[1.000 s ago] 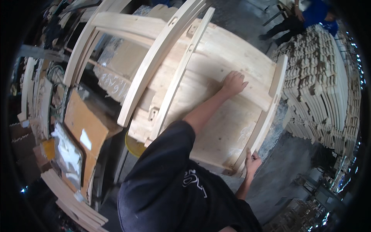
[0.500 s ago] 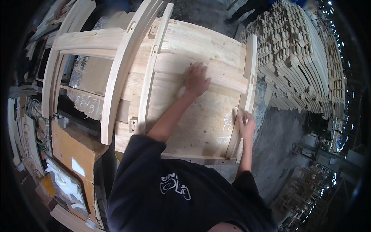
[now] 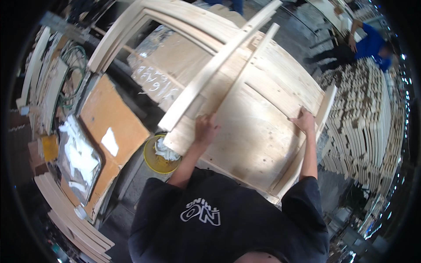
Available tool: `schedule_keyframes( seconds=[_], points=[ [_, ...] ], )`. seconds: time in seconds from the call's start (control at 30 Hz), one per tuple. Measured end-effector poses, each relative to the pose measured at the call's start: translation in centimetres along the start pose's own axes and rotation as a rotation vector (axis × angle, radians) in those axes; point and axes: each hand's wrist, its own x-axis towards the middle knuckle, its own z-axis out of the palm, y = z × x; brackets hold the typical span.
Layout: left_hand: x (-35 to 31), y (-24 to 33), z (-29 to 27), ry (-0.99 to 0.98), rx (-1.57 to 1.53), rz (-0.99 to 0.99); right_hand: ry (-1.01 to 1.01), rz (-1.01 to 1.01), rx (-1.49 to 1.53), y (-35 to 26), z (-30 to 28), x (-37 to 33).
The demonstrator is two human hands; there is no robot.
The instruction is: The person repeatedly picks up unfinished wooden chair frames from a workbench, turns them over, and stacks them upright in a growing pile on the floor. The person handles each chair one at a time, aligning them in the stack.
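A pale wooden frame lies on a plywood work board (image 3: 245,144), with a left post (image 3: 247,65), a right post (image 3: 323,109) and a wooden crosspiece (image 3: 280,97) between them. My left hand (image 3: 205,130) is closed round the near end of the left post; its fingertips are partly hidden. At the crosspiece's right end, beside the right post, my right hand (image 3: 305,121) grips with thumb and fingers. Another wooden frame (image 3: 210,79) stands just left of the left post, partly over the board.
A yellow bucket (image 3: 151,164) with white material sits below the board's left corner. Brown cardboard (image 3: 118,118) and a tray of white scraps (image 3: 81,153) are at left. Stacked curved wooden parts (image 3: 359,114) rise at right. A person in blue (image 3: 368,44) is behind them.
My left hand has left the crosspiece area for the left post's near end. The right hand has moved up from the right post to the crosspiece's end. The view has turned.
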Motion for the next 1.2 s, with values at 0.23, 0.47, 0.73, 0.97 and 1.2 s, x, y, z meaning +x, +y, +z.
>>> schedule_keyframes(
  seconds=[0.23,0.47,0.73,0.97,1.2],
  points=[
    [0.0,-0.2,0.6,0.045,-0.014,-0.029,0.081,-0.089,-0.073,0.0,0.6,0.2],
    [0.8,1.3,-0.7,0.208,0.025,-0.004,0.005,-0.129,-0.063,1.7,1.5,0.9],
    [0.0,1.7,-0.3,0.212,0.125,0.056,0.299,0.179,-0.129,8.4,-2.4,5.4],
    [-2.7,1.3,-3.4,0.103,0.154,0.177,0.341,0.466,-0.078,15.7,-1.4,6.8],
    [-3.3,1.2,-3.1,-0.109,0.456,0.277,0.272,0.406,0.021,19.4,-1.6,6.7]
  ],
)
